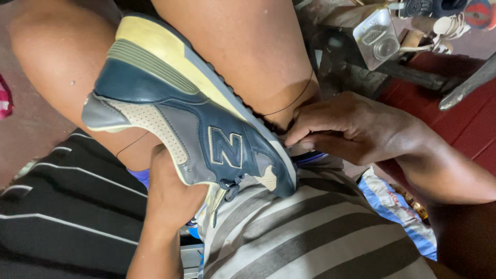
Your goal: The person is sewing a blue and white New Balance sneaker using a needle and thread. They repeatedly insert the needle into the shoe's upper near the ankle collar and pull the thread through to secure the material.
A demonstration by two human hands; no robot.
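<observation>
Sneaker (191, 119), navy and grey with a yellowed sole, wedged between our knees, toe near. Step in hand, we judge: stitching the sole. Right hand (351, 132) pinches at the toe edge; thread (289, 106) trails far. Left hand (170, 191) cups the underside, its fingers hidden. Next: a firm, even pull.

Sneaker (191, 113) across the lap between both thighs, plastic container (376, 37) far right behind.

Soft daylight, mild shadows, sharp focus, no glare
</observation>
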